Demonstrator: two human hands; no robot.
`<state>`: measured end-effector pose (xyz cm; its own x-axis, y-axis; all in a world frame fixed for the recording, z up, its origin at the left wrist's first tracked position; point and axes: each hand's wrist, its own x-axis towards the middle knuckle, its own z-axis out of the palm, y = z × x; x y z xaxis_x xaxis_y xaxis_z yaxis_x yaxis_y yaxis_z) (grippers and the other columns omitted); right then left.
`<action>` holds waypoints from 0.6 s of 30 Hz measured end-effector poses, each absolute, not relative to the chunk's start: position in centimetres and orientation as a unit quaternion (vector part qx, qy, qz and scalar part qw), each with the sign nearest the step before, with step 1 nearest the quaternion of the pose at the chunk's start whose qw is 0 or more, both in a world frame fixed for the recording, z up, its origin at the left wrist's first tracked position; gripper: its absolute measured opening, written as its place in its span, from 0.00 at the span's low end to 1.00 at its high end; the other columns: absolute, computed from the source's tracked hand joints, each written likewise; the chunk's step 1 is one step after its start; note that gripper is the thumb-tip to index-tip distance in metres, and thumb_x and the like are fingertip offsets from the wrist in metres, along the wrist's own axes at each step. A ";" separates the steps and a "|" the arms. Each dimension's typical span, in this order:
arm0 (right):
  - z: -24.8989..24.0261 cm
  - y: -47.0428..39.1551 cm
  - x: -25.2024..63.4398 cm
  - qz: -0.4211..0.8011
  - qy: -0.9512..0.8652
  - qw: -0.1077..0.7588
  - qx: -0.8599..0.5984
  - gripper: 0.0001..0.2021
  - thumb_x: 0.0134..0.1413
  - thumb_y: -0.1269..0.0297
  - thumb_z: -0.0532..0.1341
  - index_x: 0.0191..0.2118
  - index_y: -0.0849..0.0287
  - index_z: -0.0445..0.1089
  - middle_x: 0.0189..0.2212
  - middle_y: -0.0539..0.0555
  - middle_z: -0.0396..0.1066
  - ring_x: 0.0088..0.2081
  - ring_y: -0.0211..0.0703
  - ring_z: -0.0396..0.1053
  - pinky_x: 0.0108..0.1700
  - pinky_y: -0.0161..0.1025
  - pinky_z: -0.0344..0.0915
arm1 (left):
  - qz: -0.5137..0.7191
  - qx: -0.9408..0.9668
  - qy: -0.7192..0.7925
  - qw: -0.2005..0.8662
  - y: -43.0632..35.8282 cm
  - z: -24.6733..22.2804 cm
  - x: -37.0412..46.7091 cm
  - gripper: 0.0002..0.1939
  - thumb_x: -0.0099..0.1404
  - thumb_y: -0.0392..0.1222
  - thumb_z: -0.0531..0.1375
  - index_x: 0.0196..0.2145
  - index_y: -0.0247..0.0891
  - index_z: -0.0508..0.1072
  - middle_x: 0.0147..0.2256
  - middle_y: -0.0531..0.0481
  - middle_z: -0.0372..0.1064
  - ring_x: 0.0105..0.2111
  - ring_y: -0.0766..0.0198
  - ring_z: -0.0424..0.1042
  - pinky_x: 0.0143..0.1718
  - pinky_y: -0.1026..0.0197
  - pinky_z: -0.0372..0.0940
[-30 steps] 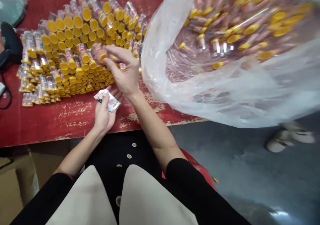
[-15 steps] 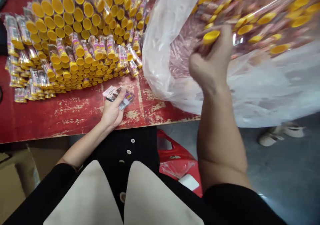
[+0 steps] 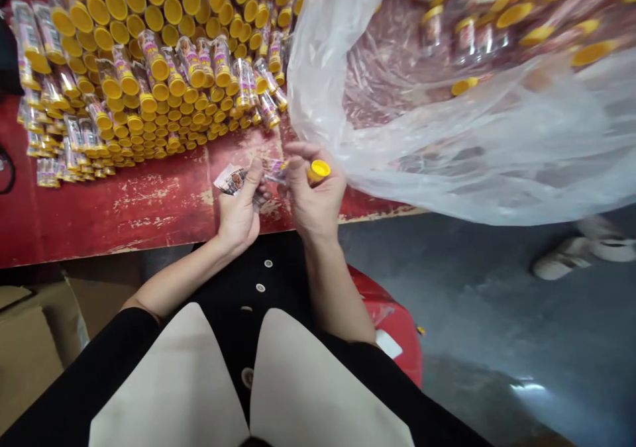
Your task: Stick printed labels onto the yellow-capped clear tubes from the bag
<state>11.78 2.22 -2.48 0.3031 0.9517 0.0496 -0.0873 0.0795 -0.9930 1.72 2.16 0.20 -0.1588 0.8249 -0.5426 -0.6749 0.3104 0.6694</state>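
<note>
My left hand (image 3: 241, 205) is closed on a small bunch of printed labels (image 3: 232, 180) just above the table's front edge. Close beside it, my right hand (image 3: 318, 198) is wrapped around a clear tube with a yellow cap (image 3: 319, 169); the fingers hide most of its body. Between the two hands a bit of printed, purplish label (image 3: 274, 167) shows, and I cannot tell which hand holds it. Behind my left hand rises a large stack of labelled tubes with yellow ends (image 3: 171, 69).
A big translucent plastic bag (image 3: 427, 169) full of yellow-capped tubes (image 3: 514, 15) lies at the right of the worn red table (image 3: 149, 215). Below are a red stool (image 3: 397, 314), cardboard boxes (image 3: 30, 361) at left and another person's shoes (image 3: 564, 258) at right.
My right hand has come out of the bag and moved left and down with a yellow-capped tube, to beside my left hand. My left hand still holds the labels. The view has shifted slightly.
</note>
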 end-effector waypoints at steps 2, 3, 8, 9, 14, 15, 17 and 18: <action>-2.2 1.7 12.8 0.424 -0.431 0.620 -0.499 0.20 0.61 0.41 0.59 0.49 0.49 0.68 0.36 0.51 0.70 0.35 0.39 0.72 0.36 0.40 0.74 | 0.570 0.058 0.499 0.651 2.2 0.3 1.4 0.13 0.58 0.45 0.72 0.32 0.37 0.73 0.30 0.55 0.72 0.33 0.69 0.74 0.40 0.64 0.68; -1.9 1.3 13.4 0.418 -0.444 0.625 -0.487 0.20 0.62 0.41 0.57 0.50 0.48 0.68 0.40 0.53 0.71 0.39 0.41 0.74 0.41 0.43 0.75 | 0.564 0.049 0.500 0.656 2.3 0.4 1.2 0.13 0.58 0.45 0.72 0.33 0.37 0.73 0.32 0.55 0.74 0.36 0.66 0.76 0.42 0.62 0.69; -0.4 -0.7 14.2 0.363 -0.478 0.637 -0.485 0.19 0.65 0.44 0.54 0.56 0.43 0.65 0.45 0.55 0.71 0.47 0.46 0.74 0.50 0.50 0.75 | 0.544 0.038 0.490 0.680 2.0 0.7 0.7 0.12 0.59 0.45 0.71 0.33 0.37 0.74 0.32 0.54 0.75 0.40 0.64 0.77 0.45 0.61 0.71; -0.2 -0.9 13.8 0.344 -0.479 0.644 -0.487 0.19 0.65 0.44 0.55 0.57 0.42 0.65 0.45 0.55 0.71 0.48 0.47 0.75 0.50 0.50 0.75 | 0.540 0.039 0.489 0.684 1.8 0.8 0.8 0.12 0.59 0.45 0.71 0.33 0.37 0.74 0.32 0.54 0.75 0.39 0.64 0.77 0.44 0.61 0.71; -0.3 -1.3 12.1 0.236 -0.479 0.673 -0.512 0.18 0.64 0.47 0.58 0.57 0.43 0.64 0.44 0.54 0.72 0.48 0.47 0.76 0.48 0.48 0.76 | 0.497 0.034 0.494 0.712 1.3 1.3 1.1 0.12 0.60 0.46 0.71 0.34 0.37 0.75 0.27 0.55 0.73 0.28 0.69 0.75 0.37 0.65 0.72; -0.4 -1.5 12.0 0.224 -0.473 0.683 -0.510 0.18 0.64 0.48 0.59 0.57 0.43 0.65 0.44 0.54 0.73 0.47 0.47 0.76 0.48 0.49 0.76 | 0.492 0.032 0.493 0.716 1.3 1.4 1.1 0.12 0.60 0.46 0.71 0.33 0.37 0.75 0.26 0.56 0.72 0.26 0.71 0.74 0.37 0.65 0.73; -0.6 -1.9 12.0 0.208 -0.457 0.706 -0.500 0.18 0.62 0.53 0.63 0.56 0.44 0.66 0.44 0.55 0.74 0.46 0.48 0.77 0.47 0.50 0.77 | 0.489 0.033 0.490 0.720 1.4 1.6 1.1 0.12 0.61 0.46 0.70 0.32 0.36 0.75 0.25 0.56 0.72 0.24 0.72 0.72 0.38 0.66 0.74; -0.7 -2.2 12.1 0.203 -0.450 0.714 -0.496 0.18 0.61 0.55 0.64 0.55 0.45 0.68 0.44 0.54 0.75 0.45 0.48 0.77 0.47 0.50 0.77 | 0.490 0.037 0.489 0.720 1.4 1.7 1.1 0.12 0.61 0.46 0.70 0.32 0.36 0.74 0.26 0.55 0.72 0.25 0.72 0.73 0.38 0.65 0.74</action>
<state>12.06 -2.19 -0.68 0.5123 0.7369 0.4411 0.1568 0.4248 -0.8916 1.11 1.41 1.67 0.0410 0.7428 -0.6683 -0.6701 0.5166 0.5331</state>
